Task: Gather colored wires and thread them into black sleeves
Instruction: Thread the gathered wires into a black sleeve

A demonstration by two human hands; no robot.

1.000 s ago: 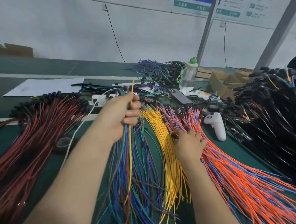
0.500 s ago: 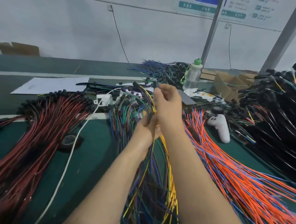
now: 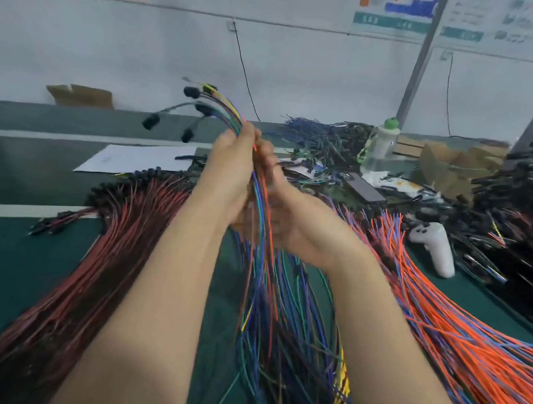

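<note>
Half a second ago the hands were lower, with the wire ends close to the piles. Now both are raised to the centre of the frame, and the ends stand before the pale wall. The left hand (image 3: 229,172) has its fingers curled round a bundle of coloured wires (image 3: 261,207), thin and smooth, in blue, green, orange and yellow. The right hand (image 3: 292,224) is pressed just beside it and grips the same bundle. Above the hands, at the upper left, the ends fan out, each with a short black sleeve (image 3: 151,122). The rest of the bundle hangs down to the green table (image 3: 24,266). Red wires (image 3: 85,269) lie at the left and orange wires (image 3: 467,351) at the right, near a white plastic controller (image 3: 435,251). The writing on the wall poster (image 3: 398,14) is too blurred to read.
</note>
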